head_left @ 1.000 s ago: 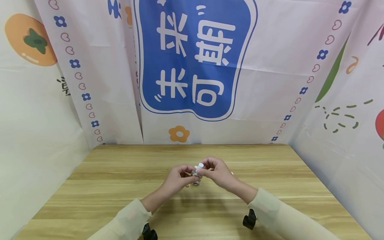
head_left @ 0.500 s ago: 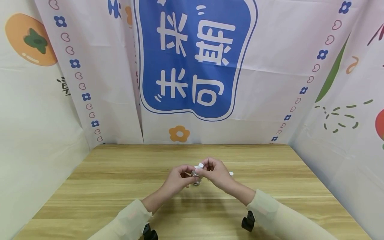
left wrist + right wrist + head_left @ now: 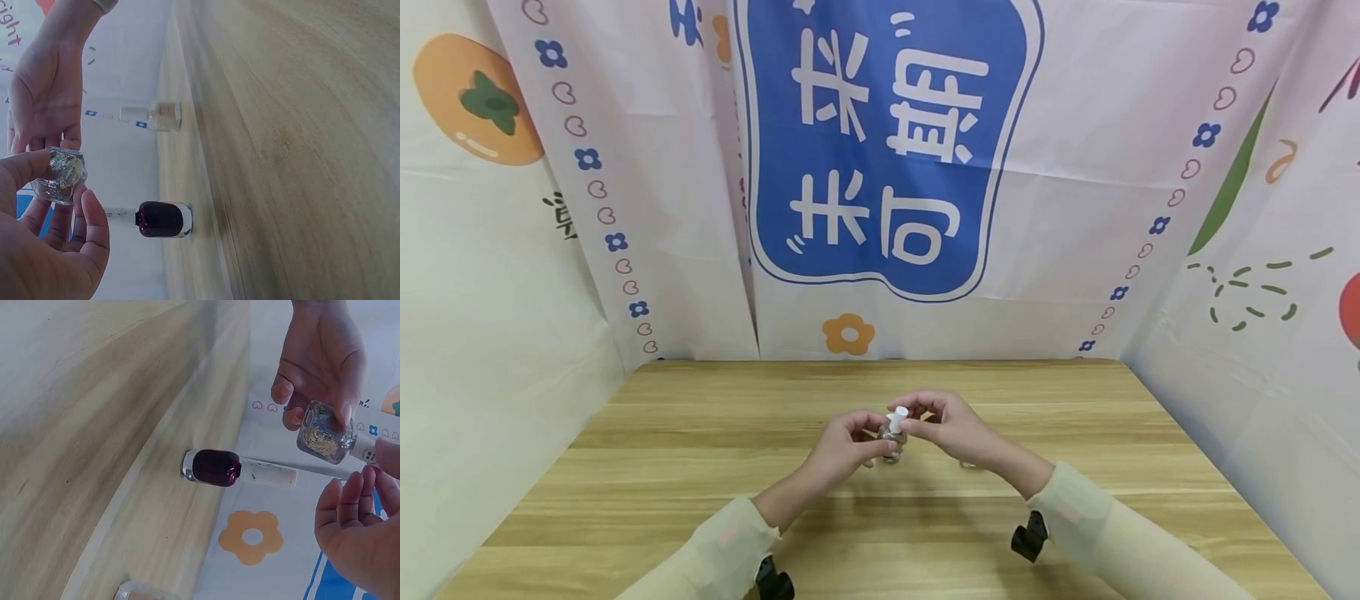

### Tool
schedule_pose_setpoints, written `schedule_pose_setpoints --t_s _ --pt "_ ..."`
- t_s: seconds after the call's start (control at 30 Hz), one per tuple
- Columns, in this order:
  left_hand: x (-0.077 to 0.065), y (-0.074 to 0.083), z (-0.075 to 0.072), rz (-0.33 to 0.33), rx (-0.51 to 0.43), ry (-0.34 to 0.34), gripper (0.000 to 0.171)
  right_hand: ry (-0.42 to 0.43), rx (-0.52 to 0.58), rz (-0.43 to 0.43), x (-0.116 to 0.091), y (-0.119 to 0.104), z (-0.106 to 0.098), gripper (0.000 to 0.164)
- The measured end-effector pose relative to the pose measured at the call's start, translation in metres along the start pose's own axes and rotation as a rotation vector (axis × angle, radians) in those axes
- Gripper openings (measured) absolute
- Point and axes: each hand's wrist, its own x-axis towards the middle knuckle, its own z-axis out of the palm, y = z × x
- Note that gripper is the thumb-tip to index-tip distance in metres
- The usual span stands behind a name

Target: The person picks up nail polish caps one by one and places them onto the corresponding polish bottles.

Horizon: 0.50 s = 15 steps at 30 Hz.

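Note:
My left hand (image 3: 838,450) holds a small clear nail polish bottle (image 3: 325,434) with gold and silver glitter, raised above the table. Its white cap (image 3: 898,419) is pinched between the thumb and fingers of my right hand (image 3: 955,427). The cap sits at the bottle's neck; whether it is loose I cannot tell. In the right wrist view, a dark red nail polish bottle (image 3: 215,467) with a white cap stands upright on the table beyond the hands. A pale nail polish bottle (image 3: 165,116) shows in the left wrist view, mostly hidden under my right wrist in the head view.
The wooden table (image 3: 715,467) lies under both hands. Printed white cloth (image 3: 1075,167) hangs at its back and along both sides. A bottle's corner (image 3: 144,592) enters the bottom of the right wrist view.
My right hand has turned at the cap, and its forearm has shifted slightly right. The white cap seen beside the right wrist is now covered. My left hand keeps its place.

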Motion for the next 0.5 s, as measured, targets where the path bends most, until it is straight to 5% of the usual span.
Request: schedule_pose_setpoints --t_s 0.5 --pt "-0.0018 0.0029 0.0011 -0.014 -0.022 0.004 0.027 0.113 0.024 0.069 0.003 0.0042 0.0092 0.017"
